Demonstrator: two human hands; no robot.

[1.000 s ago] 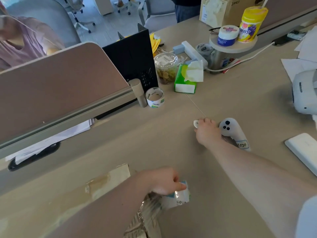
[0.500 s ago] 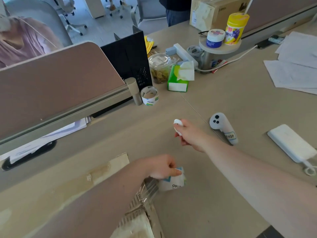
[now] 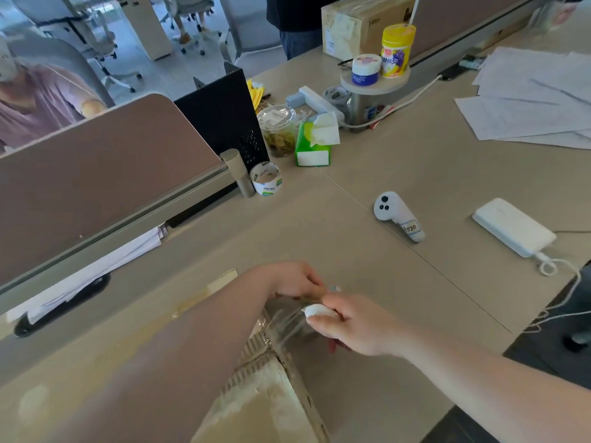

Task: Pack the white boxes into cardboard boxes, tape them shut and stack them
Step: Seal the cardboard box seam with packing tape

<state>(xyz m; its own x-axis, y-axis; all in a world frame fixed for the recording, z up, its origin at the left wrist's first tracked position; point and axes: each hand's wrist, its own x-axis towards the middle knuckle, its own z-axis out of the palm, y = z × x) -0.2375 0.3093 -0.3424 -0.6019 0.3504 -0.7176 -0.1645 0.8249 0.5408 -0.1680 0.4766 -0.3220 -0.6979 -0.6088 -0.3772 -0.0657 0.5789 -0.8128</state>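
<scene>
A worn cardboard box (image 3: 262, 407) lies under my arms at the bottom, its corrugated edge showing. A strip of clear tape (image 3: 284, 324) stretches from the box up to a tape roll, mostly hidden in my left hand (image 3: 294, 279), which grips it. My right hand (image 3: 348, 324) is closed on a small white cutter (image 3: 315, 311), held right against the stretched tape beside the left hand. No white boxes are in sight.
A second tape roll (image 3: 267, 180) stands by the desk divider (image 3: 96, 174). A white controller (image 3: 398, 215), a white power bank (image 3: 513, 227) with cable, a green tissue box (image 3: 311, 148), a snack cup (image 3: 279, 129) and papers (image 3: 527, 97) lie on the desk. A person sits at far left.
My right hand picked the small white cutter up from beside the controller and carried it back to the tape at my left hand. The left hand stayed on the tape roll.
</scene>
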